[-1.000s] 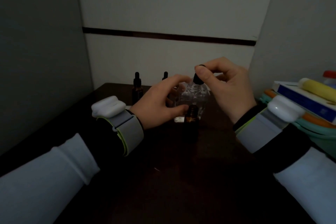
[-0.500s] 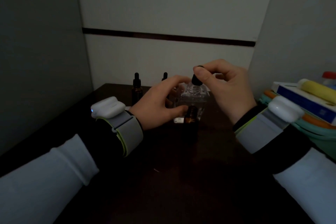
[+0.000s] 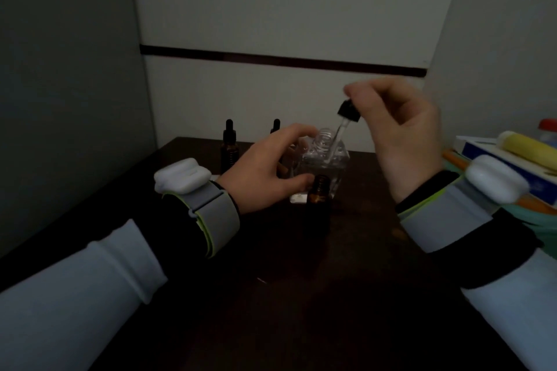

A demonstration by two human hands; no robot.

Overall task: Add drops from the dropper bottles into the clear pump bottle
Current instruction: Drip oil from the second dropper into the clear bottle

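Note:
The clear pump bottle [image 3: 327,161], square and with its threaded neck open, stands on the dark table [image 3: 271,295]. My left hand [image 3: 265,173] grips it from the left. My right hand [image 3: 401,132] pinches the black bulb of a dropper [image 3: 346,113], held tilted above and to the right of the neck; its glass tube slants down across the neck. An uncapped amber dropper bottle [image 3: 319,196] stands right in front of the clear bottle. Two capped amber dropper bottles [image 3: 229,144] [image 3: 275,126] stand behind my left hand.
A small white object [image 3: 298,198] lies by the clear bottle's base. At the right edge a stack of books [image 3: 497,159] carries a yellow tube [image 3: 526,146]. Walls close in at the left, back and right.
My right hand has lifted the dropper up and to the right, so its glass tube now shows above the clear bottle's neck. The left hand has kept its hold.

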